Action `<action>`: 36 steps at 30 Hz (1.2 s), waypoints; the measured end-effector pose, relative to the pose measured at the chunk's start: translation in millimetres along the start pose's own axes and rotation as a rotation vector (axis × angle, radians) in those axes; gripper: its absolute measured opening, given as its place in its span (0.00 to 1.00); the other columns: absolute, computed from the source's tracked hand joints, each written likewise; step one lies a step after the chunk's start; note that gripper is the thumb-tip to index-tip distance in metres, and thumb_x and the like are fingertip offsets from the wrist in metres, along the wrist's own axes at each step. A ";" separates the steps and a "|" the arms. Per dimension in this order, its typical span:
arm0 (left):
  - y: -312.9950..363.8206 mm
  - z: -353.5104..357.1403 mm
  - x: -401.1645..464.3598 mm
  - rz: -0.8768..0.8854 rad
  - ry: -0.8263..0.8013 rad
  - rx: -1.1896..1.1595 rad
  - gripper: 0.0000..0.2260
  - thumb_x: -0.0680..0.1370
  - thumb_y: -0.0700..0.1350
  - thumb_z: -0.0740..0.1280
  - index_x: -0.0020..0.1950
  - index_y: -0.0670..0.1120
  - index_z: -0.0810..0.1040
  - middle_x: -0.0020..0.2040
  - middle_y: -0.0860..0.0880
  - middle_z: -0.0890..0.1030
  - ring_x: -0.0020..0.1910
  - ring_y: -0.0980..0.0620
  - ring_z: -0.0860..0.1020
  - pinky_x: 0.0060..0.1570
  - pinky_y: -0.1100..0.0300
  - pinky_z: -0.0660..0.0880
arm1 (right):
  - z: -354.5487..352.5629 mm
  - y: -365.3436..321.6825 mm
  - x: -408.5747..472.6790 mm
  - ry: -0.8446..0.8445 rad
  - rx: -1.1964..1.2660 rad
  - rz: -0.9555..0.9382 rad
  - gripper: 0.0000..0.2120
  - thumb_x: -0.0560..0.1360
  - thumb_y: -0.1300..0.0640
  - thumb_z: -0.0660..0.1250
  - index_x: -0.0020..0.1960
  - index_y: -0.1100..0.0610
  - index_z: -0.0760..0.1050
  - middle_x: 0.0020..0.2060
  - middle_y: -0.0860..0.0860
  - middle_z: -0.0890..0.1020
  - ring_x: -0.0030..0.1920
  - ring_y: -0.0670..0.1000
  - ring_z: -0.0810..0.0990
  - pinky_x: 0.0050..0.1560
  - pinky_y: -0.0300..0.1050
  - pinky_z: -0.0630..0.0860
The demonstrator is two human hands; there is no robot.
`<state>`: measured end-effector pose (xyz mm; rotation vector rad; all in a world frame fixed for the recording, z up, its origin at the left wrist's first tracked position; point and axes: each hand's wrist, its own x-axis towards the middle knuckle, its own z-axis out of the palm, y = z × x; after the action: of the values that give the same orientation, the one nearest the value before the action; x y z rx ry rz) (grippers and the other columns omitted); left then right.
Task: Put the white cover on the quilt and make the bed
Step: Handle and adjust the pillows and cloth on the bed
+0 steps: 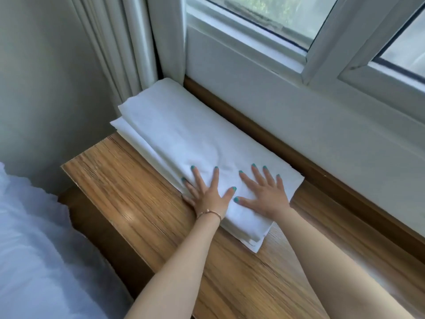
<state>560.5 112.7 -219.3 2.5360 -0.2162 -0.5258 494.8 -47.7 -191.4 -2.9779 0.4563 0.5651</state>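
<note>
A folded white cover [174, 134] lies lengthwise on a wooden window ledge [142, 194], its far end against the curtain. My left hand [207, 192] rests flat on the cover's near left edge, fingers spread. Just to its right, my right hand [264, 189] lies flat on the cover with straight fingers. A white quilt [30, 249] fills the lower left corner.
A window with a white frame [322, 42] runs along the back right above a dark wooden sill strip [276, 143]. A pale curtain [119, 54] hangs at the back left beside a grey wall [41, 88].
</note>
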 end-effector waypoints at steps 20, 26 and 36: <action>-109.1 -28.5 -85.7 0.191 -0.112 0.322 0.35 0.73 0.73 0.54 0.74 0.70 0.39 0.75 0.51 0.26 0.77 0.38 0.42 0.71 0.34 0.39 | 78.0 -113.9 -135.6 0.082 0.206 0.235 0.37 0.70 0.21 0.40 0.75 0.32 0.34 0.78 0.43 0.35 0.77 0.52 0.31 0.74 0.62 0.34; -158.0 -20.1 -175.3 0.289 -0.190 0.225 0.38 0.66 0.77 0.50 0.73 0.72 0.40 0.70 0.58 0.21 0.76 0.40 0.37 0.75 0.42 0.43 | 109.3 -145.1 -238.6 -0.041 0.251 0.295 0.38 0.71 0.23 0.41 0.75 0.34 0.31 0.77 0.45 0.34 0.76 0.54 0.29 0.73 0.62 0.33; -147.5 -49.2 -161.8 -0.093 0.240 -0.269 0.40 0.69 0.67 0.69 0.77 0.57 0.58 0.78 0.45 0.50 0.75 0.42 0.48 0.74 0.48 0.52 | 23.9 -90.9 -165.0 0.208 0.846 0.401 0.47 0.66 0.33 0.73 0.77 0.38 0.51 0.71 0.56 0.62 0.73 0.56 0.58 0.71 0.53 0.58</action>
<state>440.0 301.7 -207.5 2.3263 0.0585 -0.2602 367.6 87.4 -151.0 -2.1354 1.0168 0.0331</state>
